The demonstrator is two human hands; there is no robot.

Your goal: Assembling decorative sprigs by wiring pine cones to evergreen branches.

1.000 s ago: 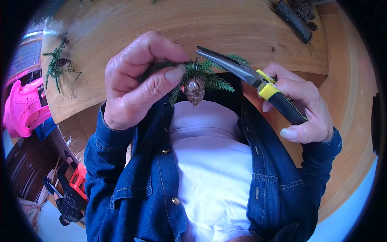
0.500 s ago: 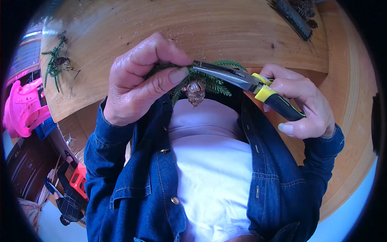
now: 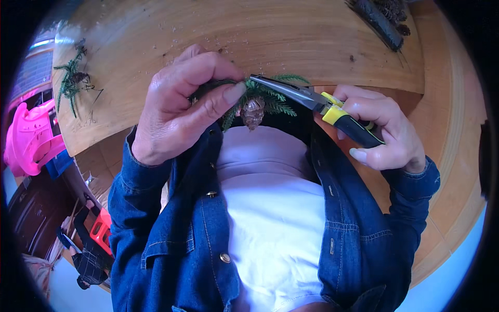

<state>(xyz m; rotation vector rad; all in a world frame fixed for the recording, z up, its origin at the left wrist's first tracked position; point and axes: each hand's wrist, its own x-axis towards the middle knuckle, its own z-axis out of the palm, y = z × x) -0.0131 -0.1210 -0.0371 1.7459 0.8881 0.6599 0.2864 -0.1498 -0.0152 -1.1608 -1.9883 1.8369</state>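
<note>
Between the thumb and forefinger of my left hand point(image 3: 182, 106), I pinch a green sprig point(image 3: 281, 107) of needle-like leaves, raised near the table's front edge. A brown pine cone point(image 3: 253, 113) hangs from its underside, below the fingertips. My right hand point(image 3: 383, 122) is wrapped round the black-and-yellow handles of long-nosed pliers point(image 3: 297, 93). Their slim metal jaws point left across the top of the sprig, and the tips end just right of my left fingertips. Whether the jaws grip anything is too small to tell.
Another green sprig point(image 3: 70, 83) with a small cone lies at the table's left end. A dark tube-like bundle point(image 3: 378, 26) and pine cones point(image 3: 394, 11) lie at the far right. Bits of debris dot the wooden table point(image 3: 291, 36). A person point(image 3: 91, 265) and a red stool point(image 3: 102, 232) appear lower left.
The pliers and my right hand have shifted slightly left, and the jaws look closer together. The pine cone has risen a little. My left hand keeps its pinch.
</note>
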